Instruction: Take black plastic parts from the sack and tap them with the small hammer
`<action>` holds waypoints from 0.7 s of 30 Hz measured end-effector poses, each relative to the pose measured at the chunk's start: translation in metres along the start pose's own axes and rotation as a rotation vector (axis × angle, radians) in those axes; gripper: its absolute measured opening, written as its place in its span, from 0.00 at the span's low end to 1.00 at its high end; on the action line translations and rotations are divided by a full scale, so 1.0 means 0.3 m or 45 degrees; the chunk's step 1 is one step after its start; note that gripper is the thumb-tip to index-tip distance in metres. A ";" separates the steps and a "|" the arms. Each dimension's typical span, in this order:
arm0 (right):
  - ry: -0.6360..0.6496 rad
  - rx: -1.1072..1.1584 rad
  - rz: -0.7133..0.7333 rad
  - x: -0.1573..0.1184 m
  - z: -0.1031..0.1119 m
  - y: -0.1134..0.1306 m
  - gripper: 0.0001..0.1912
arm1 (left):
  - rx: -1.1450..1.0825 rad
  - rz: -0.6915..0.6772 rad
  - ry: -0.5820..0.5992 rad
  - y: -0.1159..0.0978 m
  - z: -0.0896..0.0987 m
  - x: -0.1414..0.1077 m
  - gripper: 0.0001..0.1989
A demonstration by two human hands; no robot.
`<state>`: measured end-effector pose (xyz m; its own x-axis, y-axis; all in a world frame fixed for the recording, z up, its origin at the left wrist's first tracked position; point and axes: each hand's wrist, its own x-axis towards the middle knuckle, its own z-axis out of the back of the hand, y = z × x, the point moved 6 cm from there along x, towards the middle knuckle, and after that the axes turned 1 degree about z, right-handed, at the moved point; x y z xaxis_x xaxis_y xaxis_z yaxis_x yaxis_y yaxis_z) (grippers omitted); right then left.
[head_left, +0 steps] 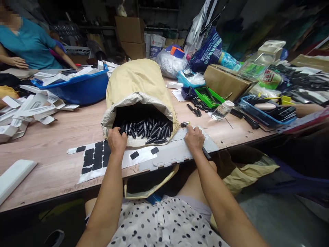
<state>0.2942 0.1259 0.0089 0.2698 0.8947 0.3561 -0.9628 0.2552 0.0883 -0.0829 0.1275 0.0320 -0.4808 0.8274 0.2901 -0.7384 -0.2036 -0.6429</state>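
A beige sack [138, 77] lies on its side on the table, its mouth facing me, with many small black pointed pieces [151, 130] inside. My left hand [117, 140] is closed on the left edge of the sack's mouth. Right of the sack, my right hand [194, 139] rests with curled fingers over a grey board [177, 151]. A small black piece with a yellowish end [185, 124] lies at its fingertips, and a black bar [206, 153] shows beside the wrist. What this hand grips is hidden. A sheet of black stickers [97, 156] lies by my left forearm.
At the left are a blue basin [84, 87], white boxes [33, 106] and a white case [15, 176]. A person [33, 44] sits behind them. At the right are a green tray [209, 97], a clear bottle [223, 110] and a blue basket [267, 115]. The table's front edge is near.
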 end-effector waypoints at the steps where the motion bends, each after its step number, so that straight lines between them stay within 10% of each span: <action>1: 0.000 -0.001 -0.001 0.000 0.001 0.001 0.22 | 0.035 0.040 0.027 0.010 -0.011 0.006 0.08; 9: 0.004 -0.018 -0.021 -0.001 0.006 0.006 0.22 | -0.055 -0.157 0.028 -0.088 0.057 -0.092 0.10; 16: 0.001 -0.017 -0.017 0.000 -0.004 0.001 0.23 | -0.241 -0.624 0.737 -0.174 -0.047 -0.349 0.09; 21: 0.014 -0.023 -0.027 -0.003 0.000 0.004 0.22 | -0.207 -0.583 0.740 -0.137 -0.093 -0.383 0.10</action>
<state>0.2928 0.1254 0.0086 0.2905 0.8928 0.3442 -0.9565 0.2808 0.0789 0.0157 0.0554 0.0053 0.2171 0.9626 0.1620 -0.7035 0.2694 -0.6576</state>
